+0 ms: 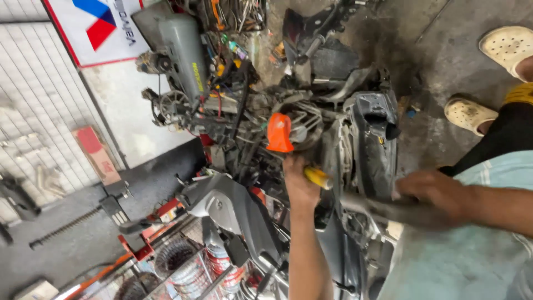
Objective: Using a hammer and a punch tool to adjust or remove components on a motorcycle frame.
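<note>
Yellow-handled tool (318, 176) sits at frame centre, clenched in the left hand (300, 183), handle end poking out toward 3 o'clock; its working end is hidden in the engine bay, so can't tell the type. Left forearm comes up from 6 o'clock. Right hand (436, 191) at 3 o'clock is wrapped tight around a dark metal bar (383, 210) that runs back toward the tool. Both hands are on a stripped-down scooter (311, 128), panels off, wiring and engine exposed. Orange plastic part (278, 133) just above the left hand at 12 o'clock, touching the engine area. Grey side panel (239, 214) at 7 o'clock. Grey cylindrical tank (186, 50) at 11 o'clock, contents not visible. Wire basket (189, 261) at 7 o'clock holds coiled hoses or ribbed parts, hard to tell which. Red stand (147, 233) beside it on the concrete floor (455, 66). Another person's feet in pale perforated clogs (469, 114) at 2 o'clock, well apart from the work.
</note>
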